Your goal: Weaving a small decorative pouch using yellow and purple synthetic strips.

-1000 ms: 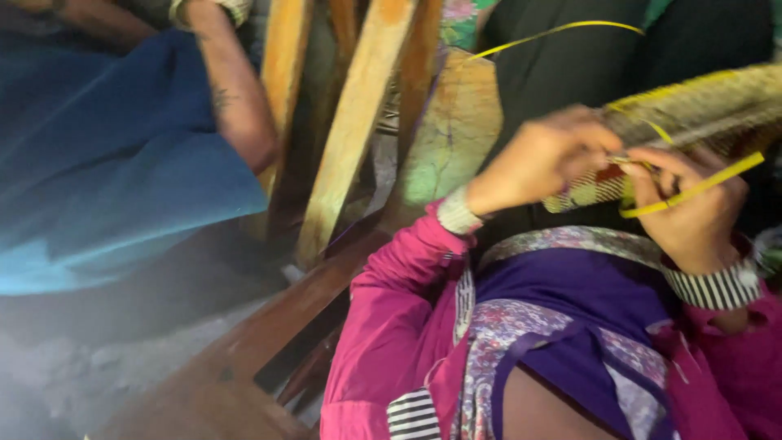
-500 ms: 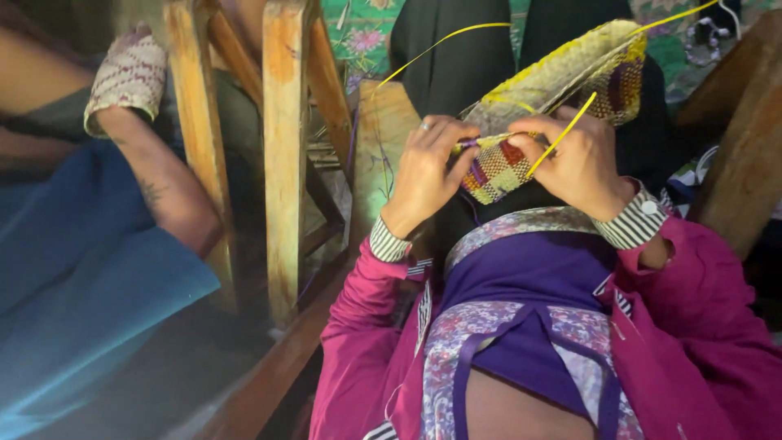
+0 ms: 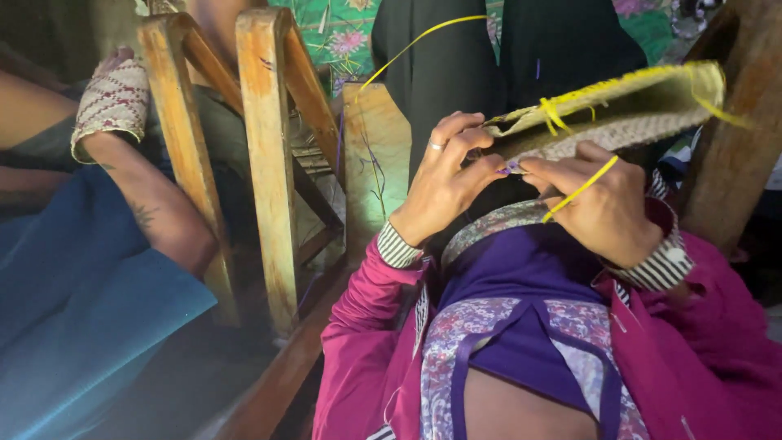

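Note:
A flat woven piece (image 3: 619, 110), straw-coloured with a yellow edge, is held up in front of my chest. My left hand (image 3: 444, 183), with a ring on one finger, pinches its near edge between fingertips and thumb. My right hand (image 3: 607, 208) grips the same edge from the right and holds a yellow strip (image 3: 580, 189) that runs across its fingers. A long loose yellow strand (image 3: 407, 47) arcs up to the left from the weave. Striped cuffs and magenta sleeves cover both wrists.
A wooden frame of upright posts (image 3: 269, 163) and a plank (image 3: 371, 155) stands left of my hands. Another person's arm (image 3: 155, 212), in a patterned sleeve, rests over blue cloth (image 3: 81, 318) at far left. Dark cloth (image 3: 456, 57) hangs behind the weave.
The view has swung left and down. The woven piece has turned flatter and now stretches to the right, and both hands have shifted along its near edge.

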